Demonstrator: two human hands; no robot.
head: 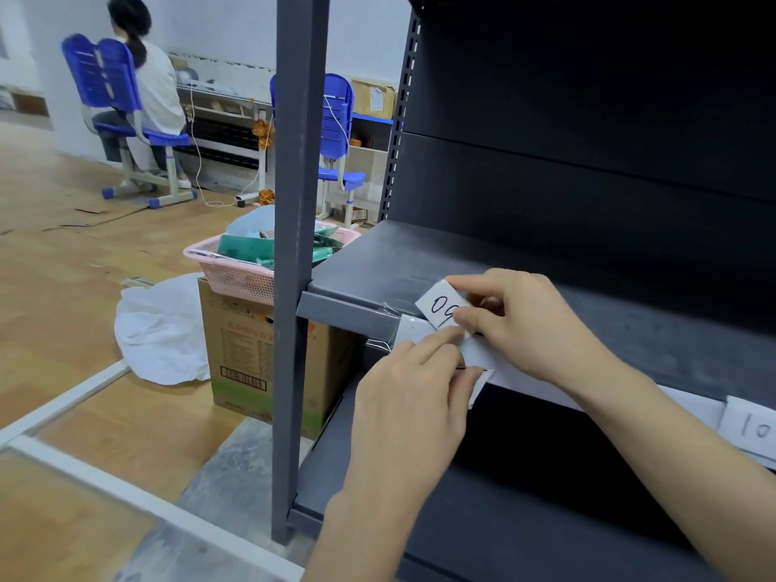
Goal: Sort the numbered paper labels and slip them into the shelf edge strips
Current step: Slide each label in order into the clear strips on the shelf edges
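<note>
Right hand: thumb and forefinger pinch the "09" label, tilted, its lower edge at the shelf edge strip. Left hand, just below: fingers curled round a few spare labels, index finger stretched out to the strip beside the "09" label. Right of both hands, well apart, a "10" label sits in the strip.

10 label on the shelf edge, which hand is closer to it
Right. The right hand pinches the 09 label at the shelf edge strip, left of the 10 label; the left hand, gripping white paper, is even further left.
</note>
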